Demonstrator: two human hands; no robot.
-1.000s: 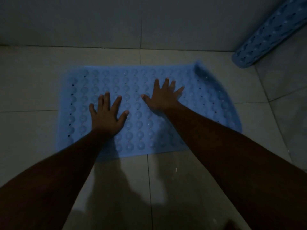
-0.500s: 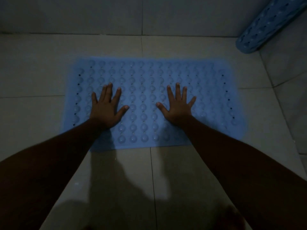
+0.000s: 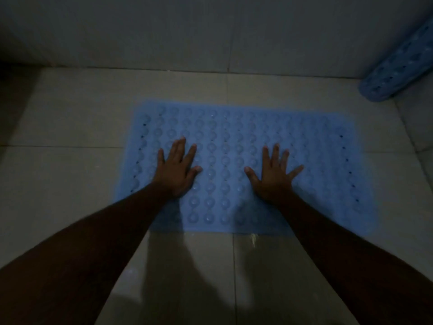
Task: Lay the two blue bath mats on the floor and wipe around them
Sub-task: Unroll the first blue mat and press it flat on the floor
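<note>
One blue studded rubber bath mat (image 3: 246, 137) lies flat on the tiled floor (image 3: 70, 118), left hand (image 3: 177, 170) and right hand (image 3: 273, 173) spread empty on it; beyond its far right corner the rolled second blue mat (image 3: 398, 71) waits, wiping unstarted.

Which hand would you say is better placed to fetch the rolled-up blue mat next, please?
Probably the right hand: it lies flat on the right half of the spread blue studded rubber mat, nearer the rolled blue mat in the far right corner than the left hand.
</note>
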